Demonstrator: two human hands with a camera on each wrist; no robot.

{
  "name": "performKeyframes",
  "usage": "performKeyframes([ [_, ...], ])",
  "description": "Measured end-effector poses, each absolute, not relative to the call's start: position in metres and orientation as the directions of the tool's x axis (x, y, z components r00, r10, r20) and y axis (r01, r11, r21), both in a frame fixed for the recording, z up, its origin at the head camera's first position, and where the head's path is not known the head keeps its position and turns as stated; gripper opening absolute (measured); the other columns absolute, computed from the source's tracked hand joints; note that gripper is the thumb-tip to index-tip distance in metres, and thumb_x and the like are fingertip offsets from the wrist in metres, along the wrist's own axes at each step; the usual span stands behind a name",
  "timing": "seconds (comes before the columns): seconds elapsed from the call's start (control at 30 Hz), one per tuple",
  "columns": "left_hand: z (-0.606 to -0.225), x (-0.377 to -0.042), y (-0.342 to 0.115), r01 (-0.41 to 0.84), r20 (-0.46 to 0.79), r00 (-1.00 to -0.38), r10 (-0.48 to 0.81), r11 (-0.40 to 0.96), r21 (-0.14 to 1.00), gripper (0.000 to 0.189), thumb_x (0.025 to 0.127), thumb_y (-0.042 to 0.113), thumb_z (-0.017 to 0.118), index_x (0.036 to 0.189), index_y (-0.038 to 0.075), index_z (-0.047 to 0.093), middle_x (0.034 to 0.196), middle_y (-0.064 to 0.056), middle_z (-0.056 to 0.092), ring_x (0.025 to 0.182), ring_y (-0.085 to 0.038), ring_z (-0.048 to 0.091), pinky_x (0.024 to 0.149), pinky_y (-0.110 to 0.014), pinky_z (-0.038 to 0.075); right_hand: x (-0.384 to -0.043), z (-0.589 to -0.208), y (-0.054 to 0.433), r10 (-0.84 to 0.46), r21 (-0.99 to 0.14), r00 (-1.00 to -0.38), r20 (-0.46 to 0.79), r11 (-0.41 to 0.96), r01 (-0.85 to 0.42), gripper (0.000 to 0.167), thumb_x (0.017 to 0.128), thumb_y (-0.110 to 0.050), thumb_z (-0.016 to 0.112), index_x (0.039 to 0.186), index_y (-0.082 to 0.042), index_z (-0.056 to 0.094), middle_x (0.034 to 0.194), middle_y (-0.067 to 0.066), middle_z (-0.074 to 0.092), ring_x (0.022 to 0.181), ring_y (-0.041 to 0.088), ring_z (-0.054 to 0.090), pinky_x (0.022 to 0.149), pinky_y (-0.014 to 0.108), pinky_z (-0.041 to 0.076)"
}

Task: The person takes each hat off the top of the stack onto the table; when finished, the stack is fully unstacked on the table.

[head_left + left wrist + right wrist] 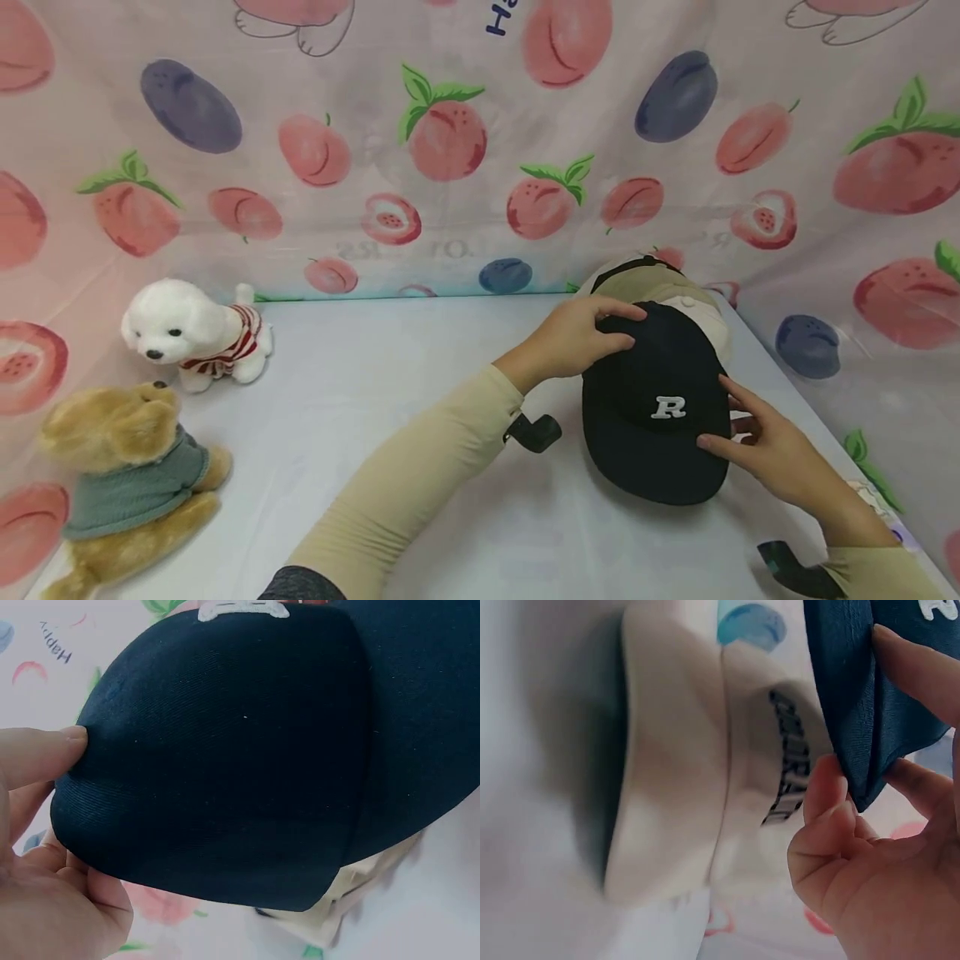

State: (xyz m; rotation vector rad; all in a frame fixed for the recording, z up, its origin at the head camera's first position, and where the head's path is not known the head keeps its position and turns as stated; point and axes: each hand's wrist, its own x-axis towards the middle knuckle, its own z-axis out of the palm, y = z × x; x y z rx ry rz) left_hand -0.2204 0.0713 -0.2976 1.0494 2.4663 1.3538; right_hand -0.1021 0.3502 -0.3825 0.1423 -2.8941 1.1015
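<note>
A black baseball cap (652,367) with a white letter R on its front is held between both hands, its brim toward me. My left hand (573,337) grips the back of the crown; in the left wrist view the thumb and fingers (45,754) pinch the cloth at the crown's end. At the cap's right side, my right hand (780,454) pinches the edge where brim meets crown, which the right wrist view shows close up. Behind the black cap is a cream cap (675,772) with dark lettering, mostly hidden in the head view.
An olive-coloured cap part (645,283) shows beside the cream one at the table's back right. On the left sit a white plush dog (180,321) in a striped top and a brown plush dog (135,492) in a green sweater. A fruit-print curtain (450,208) borders the white table (405,375).
</note>
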Motion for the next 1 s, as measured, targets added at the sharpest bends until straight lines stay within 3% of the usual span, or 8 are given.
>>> performKeyframes([
  [0.23, -0.29, -0.226, 0.047, 0.481, 0.187, -0.777, 0.601, 0.376, 0.792, 0.031, 0.095, 0.018, 0.071, 0.127, 0.019, 0.071, 0.133, -0.002, 0.061, 0.12, -0.015, 0.055, 0.091, -0.022, 0.046, -0.109, -0.381, 0.327, -0.047, -0.736, -0.986, 0.159, 0.66, -0.15, 0.09, 0.088, -0.01, 0.079, 0.157, -0.002, 0.022, 0.135, 0.033, 0.043, 0.089, -0.009, 0.053, 0.068, 0.015, 0.048],
  [0.43, -0.283, -0.232, 0.027, 0.455, 0.169, -0.803, 0.572, 0.404, 0.793, 0.032, 0.096, 0.021, 0.069, 0.128, 0.021, 0.07, 0.136, 0.001, 0.06, 0.121, -0.013, 0.055, 0.092, -0.025, 0.046, -0.119, -0.385, 0.305, 0.009, -0.83, -0.967, 0.253, 0.515, -0.213, 0.073, 0.086, 0.008, 0.074, 0.141, 0.005, 0.025, 0.129, 0.028, 0.044, 0.088, -0.005, 0.055, 0.069, 0.013, 0.049],
  [0.63, -0.281, -0.238, 0.006, 0.443, 0.157, -0.816, 0.557, 0.426, 0.789, 0.033, 0.097, 0.019, 0.069, 0.13, 0.02, 0.069, 0.137, 0.0, 0.059, 0.121, -0.013, 0.054, 0.094, -0.026, 0.046, -0.129, -0.388, 0.284, -0.02, -0.848, -0.967, 0.256, 0.475, -0.234, 0.061, 0.087, 0.006, 0.073, 0.135, 0.006, 0.036, 0.124, 0.025, 0.052, 0.088, -0.001, 0.057, 0.07, 0.015, 0.05],
  [0.8, -0.281, -0.242, -0.012, 0.444, 0.155, -0.816, 0.557, 0.432, 0.785, 0.033, 0.097, 0.017, 0.068, 0.13, 0.016, 0.068, 0.135, -0.002, 0.058, 0.122, -0.016, 0.053, 0.095, -0.028, 0.047, -0.136, -0.39, 0.267, -0.049, -0.866, -0.98, 0.195, 0.459, -0.195, 0.064, 0.089, 0.0, 0.073, 0.142, 0.006, 0.037, 0.13, 0.026, 0.05, 0.096, 0.002, 0.055, 0.075, 0.015, 0.049],
  [1.0, -0.277, -0.245, -0.036, 0.397, 0.112, -0.829, 0.548, 0.436, 0.808, 0.035, 0.096, 0.015, 0.068, 0.132, 0.014, 0.066, 0.138, -0.003, 0.055, 0.117, -0.017, 0.057, 0.094, -0.031, 0.049, -0.145, -0.388, 0.244, -0.061, -0.854, -0.985, 0.159, 0.492, -0.168, 0.069, 0.09, -0.011, 0.076, 0.145, 0.003, 0.037, 0.137, 0.021, 0.045, 0.11, 0.027, 0.054, 0.08, 0.015, 0.046],
])
